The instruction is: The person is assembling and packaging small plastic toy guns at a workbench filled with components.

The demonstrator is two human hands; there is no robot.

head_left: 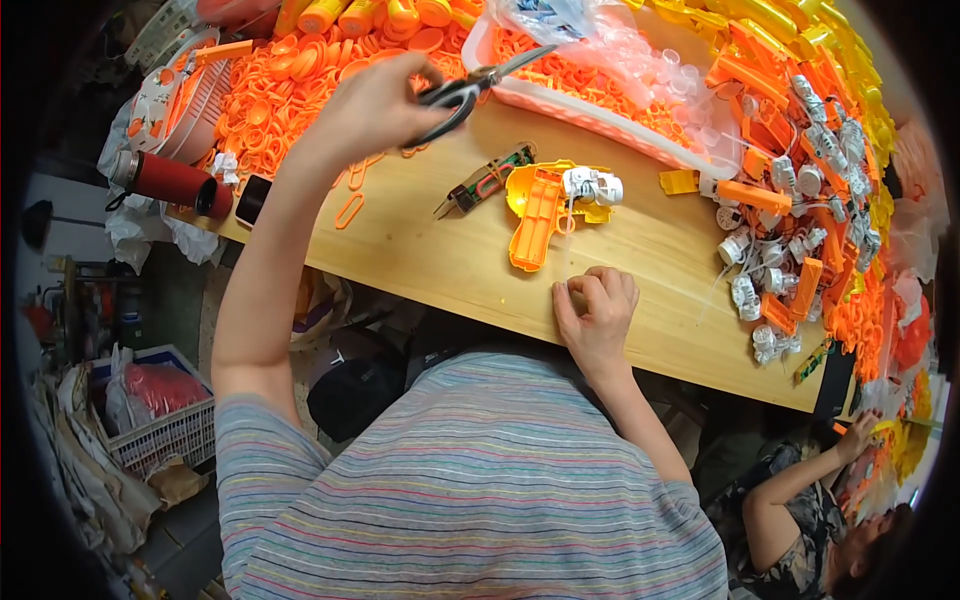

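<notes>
Raised over the left part of the wooden table, my left hand (375,112) grips a pair of scissors (486,78) with black handles, the blades pointing up and right. My right hand (600,308) rests at the table's near edge, fingers curled down; whatever lies under them, if anything, is hidden. Just beyond it lies a yellow plastic shell (520,190) shaped like a toy pistol, with an orange piece (540,215) in its grip and a white cylindrical part (592,186) at its right. Left of the shell is a green and dark tool (488,180) with a pointed tip.
Loose orange parts (270,110) heap at the far left. A pink-white tray (610,128) holds orange pieces and clear caps. Orange and white assemblies (790,200) pile up on the right. A red flask (175,183) lies at the left edge. Another person's hand (858,437) works at lower right.
</notes>
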